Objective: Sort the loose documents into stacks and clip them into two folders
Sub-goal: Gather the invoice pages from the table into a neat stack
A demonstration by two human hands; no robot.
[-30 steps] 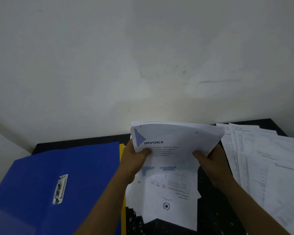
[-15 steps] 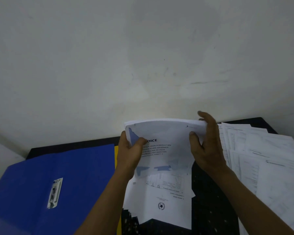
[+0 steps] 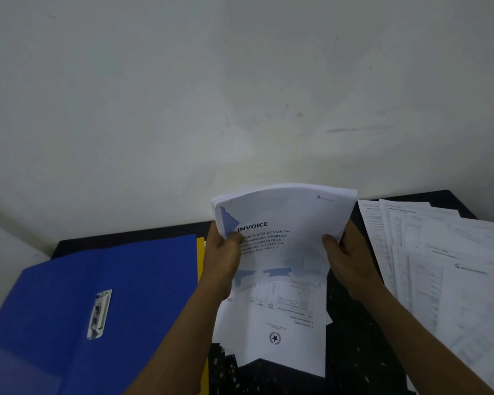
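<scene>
I hold a stack of white papers (image 3: 285,218) upright above the dark table; its front sheet reads INVOICE. My left hand (image 3: 223,258) grips the stack's left edge and my right hand (image 3: 345,260) grips its right edge. Below the stack, more printed sheets (image 3: 277,329) lie flat on the table. An open blue folder (image 3: 97,295) with a metal clip (image 3: 99,313) lies at the left. A yellow folder (image 3: 201,252) shows as a thin strip under the blue one's right edge.
A spread of loose printed documents (image 3: 445,266) covers the right side of the dark speckled table (image 3: 354,352). A pale wall (image 3: 240,95) rises right behind the table's far edge.
My right hand came off the stack's top right corner and now grips its right edge lower down. The stack stands squarer and more upright.
</scene>
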